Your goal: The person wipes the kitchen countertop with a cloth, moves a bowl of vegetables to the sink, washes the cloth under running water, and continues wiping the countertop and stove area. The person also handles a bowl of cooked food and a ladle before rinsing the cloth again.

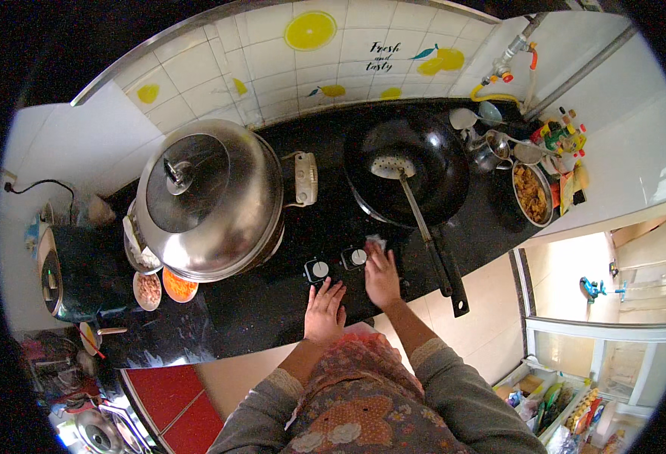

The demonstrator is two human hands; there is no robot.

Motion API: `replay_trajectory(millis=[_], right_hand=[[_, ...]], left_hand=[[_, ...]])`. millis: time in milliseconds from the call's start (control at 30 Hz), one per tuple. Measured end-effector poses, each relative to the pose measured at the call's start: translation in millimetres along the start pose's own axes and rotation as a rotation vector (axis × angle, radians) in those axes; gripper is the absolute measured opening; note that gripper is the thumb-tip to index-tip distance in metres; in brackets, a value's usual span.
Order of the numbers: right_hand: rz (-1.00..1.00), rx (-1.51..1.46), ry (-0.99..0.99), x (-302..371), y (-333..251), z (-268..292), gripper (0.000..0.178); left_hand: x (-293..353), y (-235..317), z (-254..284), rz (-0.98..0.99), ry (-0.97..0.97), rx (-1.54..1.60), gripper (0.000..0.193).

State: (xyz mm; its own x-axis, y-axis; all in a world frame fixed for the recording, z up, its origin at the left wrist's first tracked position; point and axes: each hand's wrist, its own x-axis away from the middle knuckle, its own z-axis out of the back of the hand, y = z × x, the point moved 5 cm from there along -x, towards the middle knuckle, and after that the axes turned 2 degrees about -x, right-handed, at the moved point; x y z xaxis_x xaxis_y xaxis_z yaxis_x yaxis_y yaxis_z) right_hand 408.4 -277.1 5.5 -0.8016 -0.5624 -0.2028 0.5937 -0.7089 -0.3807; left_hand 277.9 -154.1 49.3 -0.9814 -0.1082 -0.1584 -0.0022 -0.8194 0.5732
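Plainly, in the head view, spread over the black surface (231, 321) near its front edge, with fingers released, just beside the left knob (317, 270): the left hand (324, 312). At the fingertips of the right hand (383, 280), just beside the right knob (354, 259): a pale wad (376, 243), impossible to tell whether grasped or merely pressed. Behind, to the left: a domed steel pot (212, 200). Behind, to the right: a black wok (446, 178), with long handle past the front edge. Between pot and edge: a strip for moving leftward.
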Motion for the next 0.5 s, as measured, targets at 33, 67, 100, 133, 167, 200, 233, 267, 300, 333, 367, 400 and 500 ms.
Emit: replay_trajectory(millis=[33,67,100,133,167,200,233,267,300,333,367,400,500], right_hand=[[0.016,-0.008,-0.009,2.8,-0.4,1.0,0.036],[0.031,-0.016,-0.018,4.8,1.0,2.9,0.037],[0.055,0.012,-0.026,7.3,8.2,1.7,0.036],[0.08,0.037,-0.035,8.6,13.0,4.3,0.035],[0.019,0.061,-0.053,10.8,22.0,7.1,0.041],[-0.055,0.079,-0.046,11.7,31.4,15.6,0.045],[-0.13,0.099,-0.026,14.4,45.4,20.9,0.046],[-0.204,0.12,-0.006,16.6,59.6,25.6,0.046],[-0.205,-0.033,0.067,17.5,67.0,33.6,0.047],[-0.194,0.021,0.077,20.1,65.9,32.4,0.047],[-0.183,0.075,0.088,22.8,61.9,28.4,0.047],[-0.173,0.127,0.098,23.8,54.2,25.7,0.047],[0.043,0.079,-0.007,39.2,19.7,5.4,0.046]], left_hand=[[1.8,-2.0,-1.3,-0.018,0.007,-0.002,0.048],[3.4,-2.7,-3.5,-0.037,0.014,-0.004,0.048],[4.9,-3.6,-6.2,-0.042,0.008,-0.006,0.049],[7.2,-4.8,-7.5,-0.044,0.002,-0.01,0.05],[10.2,-5.6,-8.7,-0.046,-0.004,-0.014,0.051],[12.7,-5.2,-8.9,-0.045,0.0,-0.009,0.05],[15.3,-3.4,-8.5,-0.047,0.003,-0.004,0.05],[17.9,-1.8,-8.3,-0.049,0.007,0.001,0.05],[19.6,-1.0,-10.1,-0.046,0.008,-0.001,0.051],[21.0,-0.4,-13.3,-0.043,0.01,-0.003,0.053],[22.4,0.9,-16.2,-0.04,0.013,-0.006,0.055],[24.5,2.7,-19.3,-0.038,0.009,-0.015,0.056],[21.3,11.4,-26.4,-0.049,-0.012,-0.034,0.057]])
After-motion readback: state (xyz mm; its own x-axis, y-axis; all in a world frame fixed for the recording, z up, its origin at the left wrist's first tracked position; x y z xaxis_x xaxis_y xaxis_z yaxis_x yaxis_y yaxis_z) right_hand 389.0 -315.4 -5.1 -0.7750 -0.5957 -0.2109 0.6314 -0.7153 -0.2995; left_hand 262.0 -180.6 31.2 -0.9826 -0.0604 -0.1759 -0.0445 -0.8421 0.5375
